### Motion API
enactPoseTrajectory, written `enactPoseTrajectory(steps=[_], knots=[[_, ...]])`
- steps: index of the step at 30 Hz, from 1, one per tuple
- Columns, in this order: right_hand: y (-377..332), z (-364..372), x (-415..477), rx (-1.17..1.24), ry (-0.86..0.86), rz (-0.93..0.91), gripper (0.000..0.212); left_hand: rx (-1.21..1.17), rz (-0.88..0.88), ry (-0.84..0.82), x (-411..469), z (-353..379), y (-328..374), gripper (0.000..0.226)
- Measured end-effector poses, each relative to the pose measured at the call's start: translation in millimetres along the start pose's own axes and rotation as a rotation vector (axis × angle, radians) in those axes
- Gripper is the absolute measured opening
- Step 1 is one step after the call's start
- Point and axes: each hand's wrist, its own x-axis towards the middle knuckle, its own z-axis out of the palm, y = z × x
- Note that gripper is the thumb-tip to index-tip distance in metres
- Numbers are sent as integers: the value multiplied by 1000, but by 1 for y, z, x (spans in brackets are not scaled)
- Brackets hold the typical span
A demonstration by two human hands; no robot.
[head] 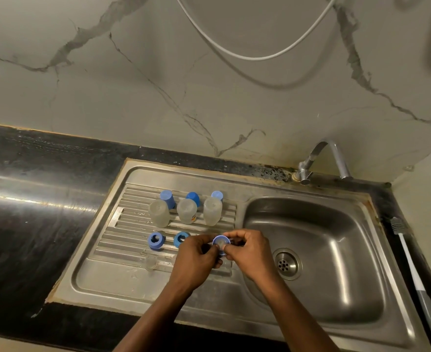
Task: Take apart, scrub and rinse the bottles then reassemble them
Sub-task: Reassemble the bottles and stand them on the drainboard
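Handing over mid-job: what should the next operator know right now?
The left hand and right hand both pinch one blue ring over the drainboard, a clear piece apparently seated in it.
Three bottles stand upended on it, three blue caps behind, two loose rings in front, one clear teat nearest you.
Done: bottles apart, seemingly washed. Left: refit rings, teats and caps on all three.
The brush lies right of the sink.

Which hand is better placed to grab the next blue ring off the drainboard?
Left, likely: the left hand lies right beside the nearest loose blue ring; the right hand sits farther off, on the basin side.
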Motion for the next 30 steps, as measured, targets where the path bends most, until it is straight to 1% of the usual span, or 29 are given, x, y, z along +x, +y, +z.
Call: enactPoseTrajectory(steps=[4, 8, 10, 12, 14, 19, 21, 23, 24, 26, 28, 30], knots=[[-1, 1, 0, -10, -5, -16, 22, 16, 7, 21, 2, 0, 0, 21], [-1, -7, 0, -34, -60, -56, 30, -32, -22, 42, 3, -4, 5, 20], [0, -13, -1, -15, -121, -78, 38, -66, -51, 68, 5, -7, 8, 22], [0, -17, -4, 16, -196, -115, 52, -90, -72, 72, 9, -9, 11, 19], [1, -18, -5, 20, -211, -151, 61, -93, -88, 59, 12, -10, 14, 16], [-2, -19, -3, 96, -134, -178, 48, -75, -71, -21, 18, -6, 25, 16], [-1, -22, -3, 130, -104, -172, 45, -61, -46, -31, 24, -7, 25, 22], [0, -26, -2, 155, -55, -161, 42, 1, -3, 18, 31, -9, 26, 26], [2, -29, -2, 162, -36, -154, 41, 60, 23, 69, 37, -10, 25, 23], [5, -33, -1, 177, -17, -145, 41, 248, 75, 177, 48, -13, 27, 18], [9, -35, -1, 194, -11, -137, 42, 438, 138, 224, 61, -16, 32, 38], [10, -36, -1, 208, 0, -129, 42, 547, 177, 203, 72, -17, 39, 60]])
